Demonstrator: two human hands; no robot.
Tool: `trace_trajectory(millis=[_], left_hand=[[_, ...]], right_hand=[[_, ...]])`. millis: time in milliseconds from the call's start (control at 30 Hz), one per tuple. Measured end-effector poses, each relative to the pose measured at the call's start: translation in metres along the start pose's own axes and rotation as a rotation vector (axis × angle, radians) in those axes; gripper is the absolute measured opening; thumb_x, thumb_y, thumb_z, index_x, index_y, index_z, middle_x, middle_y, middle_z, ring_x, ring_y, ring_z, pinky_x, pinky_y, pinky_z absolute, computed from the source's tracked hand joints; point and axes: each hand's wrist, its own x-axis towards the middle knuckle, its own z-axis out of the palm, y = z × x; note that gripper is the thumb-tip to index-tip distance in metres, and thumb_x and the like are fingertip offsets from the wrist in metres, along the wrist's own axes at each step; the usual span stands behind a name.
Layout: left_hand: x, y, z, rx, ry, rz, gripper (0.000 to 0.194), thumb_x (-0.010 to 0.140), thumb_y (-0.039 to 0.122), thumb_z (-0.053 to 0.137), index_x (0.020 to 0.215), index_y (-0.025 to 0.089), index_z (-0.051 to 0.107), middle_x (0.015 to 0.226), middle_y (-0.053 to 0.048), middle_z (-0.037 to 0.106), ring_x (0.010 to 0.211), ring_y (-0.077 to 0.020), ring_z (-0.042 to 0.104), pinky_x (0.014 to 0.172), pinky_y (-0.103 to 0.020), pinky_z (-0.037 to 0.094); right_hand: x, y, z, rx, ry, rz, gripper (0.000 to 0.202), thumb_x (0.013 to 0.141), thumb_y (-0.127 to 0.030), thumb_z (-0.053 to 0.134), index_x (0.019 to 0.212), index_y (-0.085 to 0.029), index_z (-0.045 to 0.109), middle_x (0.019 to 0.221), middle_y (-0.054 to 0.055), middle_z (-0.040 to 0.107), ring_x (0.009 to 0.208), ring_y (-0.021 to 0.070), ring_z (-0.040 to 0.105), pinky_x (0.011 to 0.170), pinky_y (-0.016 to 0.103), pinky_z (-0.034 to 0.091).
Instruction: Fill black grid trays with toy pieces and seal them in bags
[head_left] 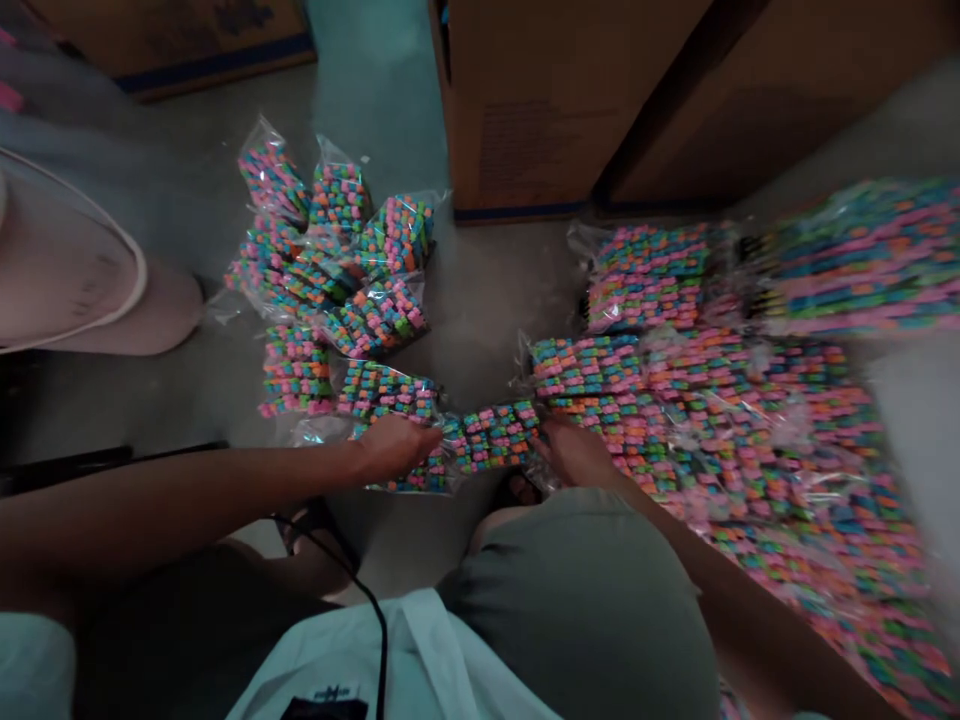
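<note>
Between my hands is a clear plastic bag of small pink, green, blue and orange pieces (491, 437). My left hand (397, 447) is closed on its left end, above other filled bags. My right hand (574, 450) is closed on its right end, beside the large spread of similar bags (720, 400). To the left, several more filled bags lie in a loose heap (322, 260) on the floor. The fingertips of both hands are partly hidden by the bag and blur.
Cardboard boxes (555, 110) stand at the front, with another box (202, 45) at the upper left. A pale pink bucket (82, 270) with a handle is at the left. Long multicoloured strips (862, 260) lie at the right. A dark cable hangs over my lap.
</note>
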Motion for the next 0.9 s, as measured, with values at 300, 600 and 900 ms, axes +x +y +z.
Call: trace_trajectory(millis=[300, 600, 900], left_hand=[[0.002, 0.007, -0.025, -0.196, 0.1, 0.11, 0.035, 0.108, 0.041, 0.042, 0.112, 0.026, 0.074, 0.101, -0.006, 0.079, 0.091, -0.0221, 0.072, 0.078, -0.028, 0.046], [-0.008, 0.004, -0.095, -0.378, 0.283, 0.227, 0.035, 0.106, 0.042, 0.047, 0.108, 0.02, 0.075, 0.08, -0.001, 0.073, 0.07, -0.0131, 0.063, 0.068, -0.022, 0.041], [-0.039, 0.017, -0.203, -0.443, 0.25, 0.338, 0.033, 0.102, 0.045, 0.057, 0.104, 0.018, 0.076, 0.081, -0.002, 0.073, 0.07, -0.0125, 0.062, 0.063, -0.019, 0.044]], right_hand=[[0.003, 0.01, 0.003, 0.134, 0.078, -0.02, 0.035, 0.108, -0.036, 0.045, 0.095, -0.019, 0.073, 0.105, 0.011, 0.074, 0.091, 0.0229, 0.068, 0.068, 0.031, 0.035], [-0.021, 0.018, -0.036, 0.654, 0.133, 0.097, 0.033, 0.097, -0.05, 0.057, 0.082, -0.023, 0.07, 0.08, 0.004, 0.073, 0.071, 0.0212, 0.067, 0.062, 0.029, 0.041], [-0.064, 0.015, -0.11, 0.938, 0.36, 0.005, 0.035, 0.094, -0.054, 0.063, 0.077, -0.023, 0.065, 0.064, 0.002, 0.066, 0.056, 0.0179, 0.06, 0.056, 0.029, 0.044]])
